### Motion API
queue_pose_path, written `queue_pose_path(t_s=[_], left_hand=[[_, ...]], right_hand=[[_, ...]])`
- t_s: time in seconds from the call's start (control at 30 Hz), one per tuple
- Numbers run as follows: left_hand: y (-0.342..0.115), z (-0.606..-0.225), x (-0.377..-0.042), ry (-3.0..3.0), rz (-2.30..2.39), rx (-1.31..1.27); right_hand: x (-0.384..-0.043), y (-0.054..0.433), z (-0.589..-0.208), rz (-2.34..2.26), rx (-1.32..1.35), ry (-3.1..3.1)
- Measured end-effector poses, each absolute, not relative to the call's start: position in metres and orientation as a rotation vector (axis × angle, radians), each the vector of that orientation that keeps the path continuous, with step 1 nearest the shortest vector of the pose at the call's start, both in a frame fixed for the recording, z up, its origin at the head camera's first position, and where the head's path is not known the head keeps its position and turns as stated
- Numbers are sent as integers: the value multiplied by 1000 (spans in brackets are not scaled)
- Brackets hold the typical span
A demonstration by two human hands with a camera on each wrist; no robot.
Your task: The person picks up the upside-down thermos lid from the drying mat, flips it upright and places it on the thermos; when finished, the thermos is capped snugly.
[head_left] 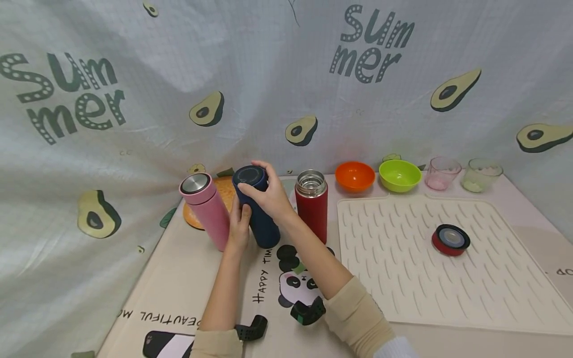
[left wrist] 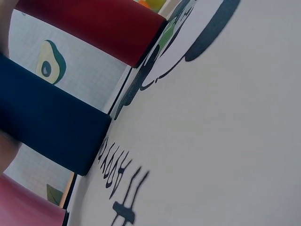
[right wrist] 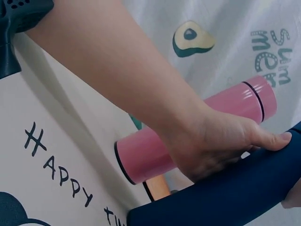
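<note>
Grips blue bottle (head_left: 265, 228) by body in left hand (head_left: 239, 224), by dark lid (head_left: 250, 175) between right hand's (head_left: 273, 197) fingers.
May slip, if loosely held, and knock pink bottle (head_left: 208, 211) just beside left fingers or uncapped red bottle (head_left: 312, 211) past right ones.

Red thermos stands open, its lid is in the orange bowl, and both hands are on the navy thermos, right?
Not quite: the head view shows the red lid on the ridged drying mat, not in the orange bowl. The red thermos does stand open, and the left hand and right hand are on the navy thermos.
</note>
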State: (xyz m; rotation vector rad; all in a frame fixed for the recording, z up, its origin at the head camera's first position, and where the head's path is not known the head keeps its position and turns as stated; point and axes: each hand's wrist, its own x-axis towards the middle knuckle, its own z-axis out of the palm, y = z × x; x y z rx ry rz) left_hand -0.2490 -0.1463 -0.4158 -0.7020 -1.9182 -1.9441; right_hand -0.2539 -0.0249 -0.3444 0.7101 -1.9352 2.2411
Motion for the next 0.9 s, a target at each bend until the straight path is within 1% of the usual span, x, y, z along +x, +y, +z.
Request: queue_pose_path(t_s=[0.27,0.53,0.73,0.9], left_hand=[[-140,-396,-231,-1953,-1936,-666],[-140,-395,-231,-1949,-1918,-684],[-140,-395,-232,-1954,-1931,-676],[-139,-394,-232,-1947,-1923,-693]], right_hand=[[-254,-25,-346,2235,706,-1946],[-255,-24,-348,2184,703,-1987],[-255,-22,-345,2244,712,-1962],[-242,-19,-331,2216,714,-1990]])
